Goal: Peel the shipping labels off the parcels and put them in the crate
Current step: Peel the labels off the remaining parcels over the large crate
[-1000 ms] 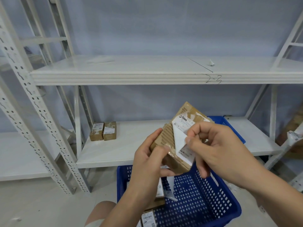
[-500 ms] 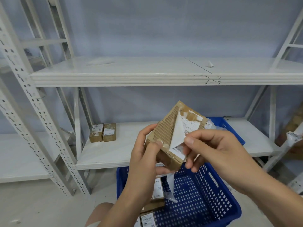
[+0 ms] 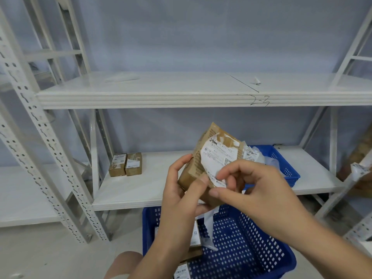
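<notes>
While the left hand [image 3: 179, 196] grips the cardboard parcel [image 3: 194, 172] above the crate [image 3: 253, 240] at six o'clock, the right hand [image 3: 259, 190] seems to pinch the label [image 3: 216, 158] at its five-o'clock corner. Thin paper that would tear easily; pull slowly from that loose corner.

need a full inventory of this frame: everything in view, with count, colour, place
held parcel: 1, brown, in the left hand above the floor crate
shipping label: 1, white, on the held parcel
small parcels: 2, brown with white labels, side by side on the lower shelf, left
floor crate: 1, blue, on the floor before the rack
crated parcels: at least 2, brown, in the floor crate, partly hidden
shelf crate: 1, blue, lower shelf, right
peeled labels: several, white, crumpled in the shelf crate
rack: 1, white
paper scrap: 1, white, upper shelf
left hand: holds the held parcel
right hand: pinches the shipping label's lower edge
</notes>
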